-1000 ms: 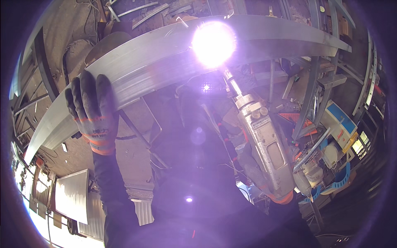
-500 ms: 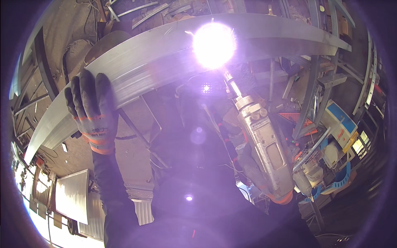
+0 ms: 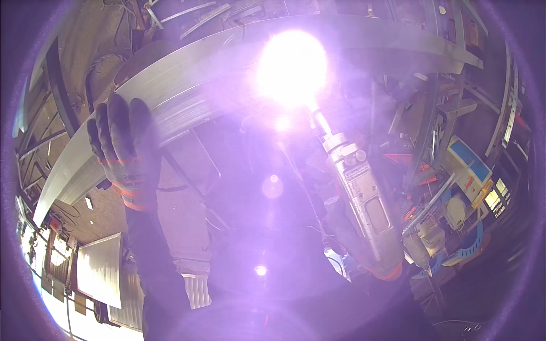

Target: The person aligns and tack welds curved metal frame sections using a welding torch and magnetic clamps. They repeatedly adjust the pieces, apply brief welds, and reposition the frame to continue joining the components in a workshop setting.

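Observation:
A long, brushed-metal profile curves across the view, bent by the lens. My left hand, in a dark glove with an orange cuff, lies over its left part with fingers stretched along the metal. In my gloved right hand is a silver handheld welding gun, angled up and to the left. Its thin nozzle points into a blinding white glare on the middle of the profile. The glare hides the tip, the metal there and any seam. Part of my right hand is hidden behind the gun body.
To the right stand a blue-and-white box and a blue curved strip amid assorted tools. Steel frame bars rise near the profile's right part. Pale metal sheets are at lower left; scrap bars lie beyond the profile.
The glare has grown larger and brighter, and purple haze covers more of the view. The welding gun has shifted very slightly; my left hand stays nearly still on the profile.

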The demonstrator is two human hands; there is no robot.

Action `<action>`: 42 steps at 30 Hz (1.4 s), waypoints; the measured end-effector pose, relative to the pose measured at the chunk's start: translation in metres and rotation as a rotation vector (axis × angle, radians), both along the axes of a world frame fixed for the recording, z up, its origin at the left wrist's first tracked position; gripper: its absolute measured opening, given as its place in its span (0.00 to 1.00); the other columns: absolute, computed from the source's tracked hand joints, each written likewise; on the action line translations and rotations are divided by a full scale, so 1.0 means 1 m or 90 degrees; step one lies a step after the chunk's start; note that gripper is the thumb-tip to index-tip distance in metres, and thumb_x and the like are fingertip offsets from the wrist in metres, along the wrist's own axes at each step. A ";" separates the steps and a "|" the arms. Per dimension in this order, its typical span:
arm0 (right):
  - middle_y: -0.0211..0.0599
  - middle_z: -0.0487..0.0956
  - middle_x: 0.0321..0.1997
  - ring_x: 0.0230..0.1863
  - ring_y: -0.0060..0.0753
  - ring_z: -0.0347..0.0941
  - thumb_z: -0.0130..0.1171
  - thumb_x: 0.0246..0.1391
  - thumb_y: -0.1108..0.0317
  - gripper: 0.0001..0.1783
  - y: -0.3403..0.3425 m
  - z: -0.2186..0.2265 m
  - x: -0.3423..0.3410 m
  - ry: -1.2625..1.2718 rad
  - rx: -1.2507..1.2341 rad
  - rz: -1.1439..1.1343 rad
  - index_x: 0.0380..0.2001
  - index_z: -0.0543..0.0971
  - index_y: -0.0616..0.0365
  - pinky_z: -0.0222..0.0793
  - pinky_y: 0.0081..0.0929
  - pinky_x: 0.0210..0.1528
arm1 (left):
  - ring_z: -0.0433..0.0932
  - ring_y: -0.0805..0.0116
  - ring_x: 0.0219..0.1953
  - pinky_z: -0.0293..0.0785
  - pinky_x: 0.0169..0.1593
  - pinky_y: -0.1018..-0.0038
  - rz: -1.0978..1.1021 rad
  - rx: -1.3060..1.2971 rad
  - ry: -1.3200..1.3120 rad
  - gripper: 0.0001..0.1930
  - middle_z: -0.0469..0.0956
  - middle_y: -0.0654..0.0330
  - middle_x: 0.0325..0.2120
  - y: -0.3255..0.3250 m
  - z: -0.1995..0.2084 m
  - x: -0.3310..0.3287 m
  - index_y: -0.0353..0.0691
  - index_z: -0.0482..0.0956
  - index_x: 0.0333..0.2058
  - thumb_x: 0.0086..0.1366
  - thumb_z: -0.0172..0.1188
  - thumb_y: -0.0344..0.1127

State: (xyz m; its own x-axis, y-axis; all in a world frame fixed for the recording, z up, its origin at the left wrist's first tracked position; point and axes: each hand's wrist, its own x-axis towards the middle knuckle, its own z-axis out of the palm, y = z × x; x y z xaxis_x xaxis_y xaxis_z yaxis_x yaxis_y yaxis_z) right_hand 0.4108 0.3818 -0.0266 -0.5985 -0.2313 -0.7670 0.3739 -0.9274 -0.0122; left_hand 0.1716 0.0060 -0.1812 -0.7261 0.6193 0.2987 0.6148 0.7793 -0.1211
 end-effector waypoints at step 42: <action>0.59 0.82 0.56 0.38 0.39 0.86 0.69 0.75 0.42 0.45 -0.002 -0.007 0.013 0.013 -0.078 -0.042 0.79 0.70 0.65 0.90 0.27 0.37 | 0.81 0.30 0.68 0.76 0.72 0.37 -0.010 -0.079 -0.013 0.35 0.80 0.38 0.69 -0.007 0.001 -0.004 0.40 0.77 0.74 0.72 0.71 0.46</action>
State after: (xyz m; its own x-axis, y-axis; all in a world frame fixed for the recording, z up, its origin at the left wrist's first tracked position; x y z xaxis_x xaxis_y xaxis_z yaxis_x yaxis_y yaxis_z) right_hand 0.4233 0.3800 -0.0337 -0.6302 -0.2822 -0.7233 0.3134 -0.9448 0.0956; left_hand 0.1679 -0.0008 -0.1798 -0.7211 0.6620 0.2044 0.6300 0.7493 -0.2041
